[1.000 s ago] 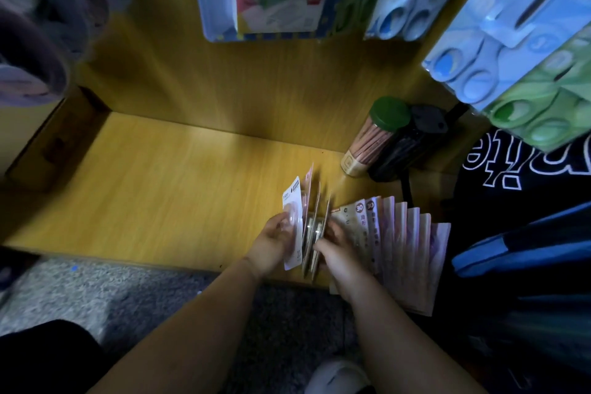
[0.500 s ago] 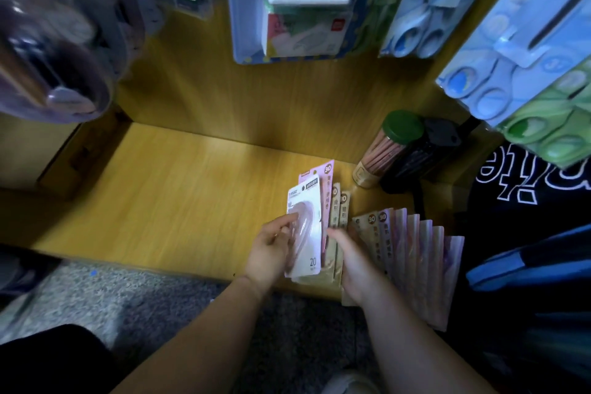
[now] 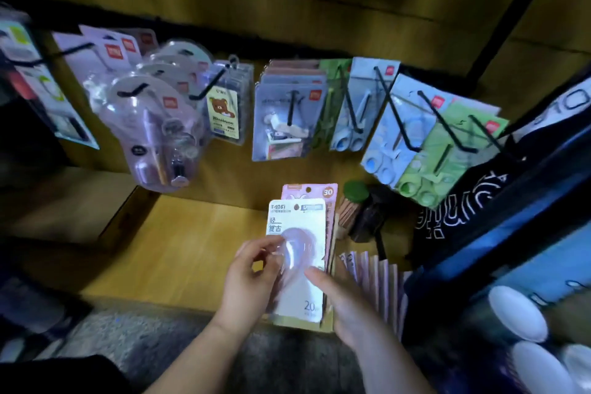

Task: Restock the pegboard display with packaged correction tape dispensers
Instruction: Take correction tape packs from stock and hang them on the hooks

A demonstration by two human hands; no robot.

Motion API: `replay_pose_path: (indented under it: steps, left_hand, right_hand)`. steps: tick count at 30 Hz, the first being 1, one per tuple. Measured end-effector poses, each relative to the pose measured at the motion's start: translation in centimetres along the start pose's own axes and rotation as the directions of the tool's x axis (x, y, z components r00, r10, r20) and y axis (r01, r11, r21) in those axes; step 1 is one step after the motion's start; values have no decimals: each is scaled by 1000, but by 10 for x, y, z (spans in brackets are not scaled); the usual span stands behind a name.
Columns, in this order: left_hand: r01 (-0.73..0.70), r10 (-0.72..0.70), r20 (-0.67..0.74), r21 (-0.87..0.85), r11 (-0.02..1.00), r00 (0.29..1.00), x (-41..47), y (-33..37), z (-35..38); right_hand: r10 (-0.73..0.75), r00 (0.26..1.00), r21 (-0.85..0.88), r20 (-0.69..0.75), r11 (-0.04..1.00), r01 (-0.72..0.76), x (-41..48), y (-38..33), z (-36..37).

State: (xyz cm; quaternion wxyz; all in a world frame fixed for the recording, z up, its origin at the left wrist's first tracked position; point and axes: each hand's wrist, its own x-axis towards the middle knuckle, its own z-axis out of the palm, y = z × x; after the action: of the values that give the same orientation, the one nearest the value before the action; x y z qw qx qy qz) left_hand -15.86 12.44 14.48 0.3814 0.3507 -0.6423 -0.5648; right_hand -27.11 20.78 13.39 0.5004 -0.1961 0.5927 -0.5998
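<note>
Now the white card pack with a clear plastic bubble (image 3: 300,233) stands tall between both hands, its hang hole at the far end, toward the black wire hooks (image 3: 291,105), with the left hand (image 3: 252,281) pinching its left side and the right hand (image 3: 351,307) holding its right side, thumb in front.

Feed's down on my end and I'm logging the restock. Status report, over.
Left hand pinches white correction tape pack by its blister. Right hand holds stack behind it. Not yet hung. Visible hooks carry other goods.
</note>
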Motion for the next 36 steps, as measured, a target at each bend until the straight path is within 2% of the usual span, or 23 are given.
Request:
replay_pose_path:
  steps: [4, 10, 12, 14, 16, 17, 19, 22, 24, 27, 30, 36]
  left_hand:
    - [-65, 67, 10, -87, 994, 998, -26, 46, -4]
    - [-261, 259, -90, -9, 965, 962, -42, 106, -16]
    - [-209, 207, -57, -46, 977, 977, -42, 131, -22]
    - [-61, 83, 97, -210, 976, 992, -39, 151, -31]
    - [123, 19, 339, -390, 912, 941, -36, 167, -40]
    - [179, 8, 411, -415, 892, 911, -33, 171, -44]
    - [191, 30, 446, -440, 877, 894, -28, 176, -50]
    - [131, 76, 360, -516, 847, 930, -22, 186, -57]
    - [74, 99, 271, -564, 822, 958, -20, 195, -62]
    - [-7, 114, 141, -598, 801, 983, -15, 210, -71]
    - [-102, 172, 65, -587, 803, 983, -7, 220, -83]
    - [-154, 187, 0, -570, 807, 982, 13, 229, -106]
  right_hand:
    - [-177, 984, -22, -4, 984, 177, -42, -20, 8]
    - [-345, 938, 141, 33, 931, 338, -88, -67, 26]
    - [-361, 932, 181, 42, 920, 348, -101, -85, 32]
    - [-368, 927, 184, 74, 919, 350, -109, -103, 38]
    - [-376, 919, 142, 121, 922, 359, -116, -121, 48]
    - [-377, 916, 115, 140, 925, 363, -118, -129, 53]
    - [-374, 912, 74, 167, 928, 366, -121, -145, 62]
    - [-394, 902, -3, 178, 916, 401, -122, -166, 79]
    - [-475, 870, -36, 133, 875, 483, -118, -177, 93]
    - [-633, 774, -138, 19, 765, 629, -108, -189, 113]
    - [-727, 686, -255, -36, 671, 697, -100, -195, 132]
    - [-710, 699, -310, -77, 684, 660, -85, -209, 161]
